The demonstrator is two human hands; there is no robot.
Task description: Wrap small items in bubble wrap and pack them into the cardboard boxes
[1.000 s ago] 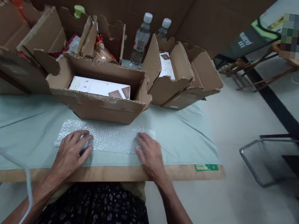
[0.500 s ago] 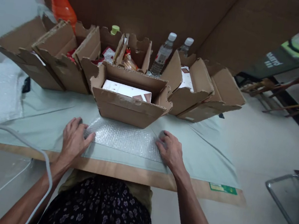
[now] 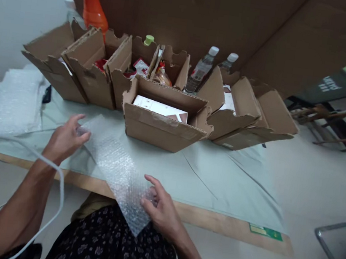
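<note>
A clear sheet of bubble wrap (image 3: 117, 164) slants from the tabletop down over the front edge toward my lap. My left hand (image 3: 68, 137) grips its far left end between thumb and fingers. The near right end is held in my right hand (image 3: 161, 206), thumb and fingers bent around its edge. Just behind the sheet stands an open cardboard box (image 3: 156, 132), with a white carton (image 3: 159, 108) inside it.
More open cardboard boxes (image 3: 71, 78) line the back, some holding packets. An orange bottle (image 3: 94, 11) and clear bottles (image 3: 201, 69) stand behind them. Folded bubble wrap (image 3: 19, 100) lies at left. A white cable (image 3: 60, 182) loops across my left forearm.
The bubble wrap has lifted from lying flat along the table front and turned diagonally. My left hand moved left and away, my right hand left and toward me. The view shifted somewhat left.
</note>
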